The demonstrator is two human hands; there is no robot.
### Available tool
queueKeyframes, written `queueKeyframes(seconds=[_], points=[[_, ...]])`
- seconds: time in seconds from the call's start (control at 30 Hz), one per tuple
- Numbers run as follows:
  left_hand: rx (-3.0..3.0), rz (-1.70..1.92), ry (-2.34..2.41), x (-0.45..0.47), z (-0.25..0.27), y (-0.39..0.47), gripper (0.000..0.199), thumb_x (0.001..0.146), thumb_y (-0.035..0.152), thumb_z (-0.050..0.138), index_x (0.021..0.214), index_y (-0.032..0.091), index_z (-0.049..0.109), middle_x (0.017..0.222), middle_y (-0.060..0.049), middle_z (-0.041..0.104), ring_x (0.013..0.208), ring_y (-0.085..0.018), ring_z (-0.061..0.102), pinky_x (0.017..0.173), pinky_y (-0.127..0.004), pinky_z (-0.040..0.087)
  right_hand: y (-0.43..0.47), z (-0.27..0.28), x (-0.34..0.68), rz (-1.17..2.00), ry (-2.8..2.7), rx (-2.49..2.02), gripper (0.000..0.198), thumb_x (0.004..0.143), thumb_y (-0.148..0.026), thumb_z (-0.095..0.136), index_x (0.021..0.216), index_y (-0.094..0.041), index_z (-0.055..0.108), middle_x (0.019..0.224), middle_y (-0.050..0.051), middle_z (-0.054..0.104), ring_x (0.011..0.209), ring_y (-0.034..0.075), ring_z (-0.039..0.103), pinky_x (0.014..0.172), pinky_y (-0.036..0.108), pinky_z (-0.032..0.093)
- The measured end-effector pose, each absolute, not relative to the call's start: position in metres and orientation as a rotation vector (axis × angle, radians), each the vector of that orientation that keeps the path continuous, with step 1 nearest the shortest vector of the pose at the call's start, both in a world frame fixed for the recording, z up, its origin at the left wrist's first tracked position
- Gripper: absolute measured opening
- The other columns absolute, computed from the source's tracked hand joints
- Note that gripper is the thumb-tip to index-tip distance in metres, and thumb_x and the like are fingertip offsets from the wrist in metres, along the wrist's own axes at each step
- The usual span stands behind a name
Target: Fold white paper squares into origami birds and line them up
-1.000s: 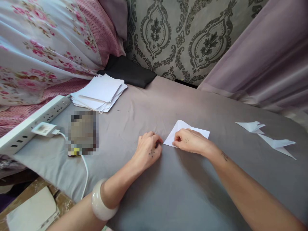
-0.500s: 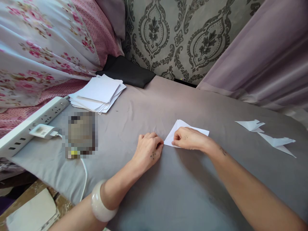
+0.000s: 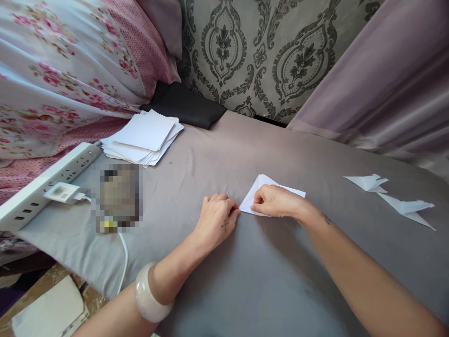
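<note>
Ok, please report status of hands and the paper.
White paper: left hand at left corner, right hand on top. Paper stack apart, out of the way.

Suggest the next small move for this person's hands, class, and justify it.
Perhaps run the right hand along the white paper's near edge to flatten it: its curled fingers are on the sheet beside that edge, while the left hand is at the left corner, seemingly steadying it.

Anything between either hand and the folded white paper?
Nothing visible: the right hand is on the folded white paper; the left hand has fingertips at its left corner, though contact there is hard to tell.
</note>
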State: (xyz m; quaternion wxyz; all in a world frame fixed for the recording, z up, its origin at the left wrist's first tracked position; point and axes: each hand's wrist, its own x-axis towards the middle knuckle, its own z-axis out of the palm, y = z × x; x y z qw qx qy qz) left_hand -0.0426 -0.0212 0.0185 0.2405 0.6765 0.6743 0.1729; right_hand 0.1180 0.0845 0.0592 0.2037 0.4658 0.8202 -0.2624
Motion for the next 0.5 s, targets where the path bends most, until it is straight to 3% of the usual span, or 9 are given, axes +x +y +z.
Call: queueKeyframes(seconds=[0.5], points=[[1.944, 0.409, 1.888, -0.0379, 0.0168, -0.0207, 0.021, 0.091, 0.025, 0.046, 0.084, 0.02, 0.065, 0.089, -0.007, 0.064, 0.085, -0.024, 0.058, 0.074, -0.037, 0.033, 0.0878, 0.0544, 0.1198, -0.746, 2.288, 1.283, 0.02, 0.07, -0.033, 0.056, 0.055, -0.021, 0.05, 0.054, -0.004, 0.04, 0.05, 0.011, 0.038, 0.048, 0.026, 0.023]])
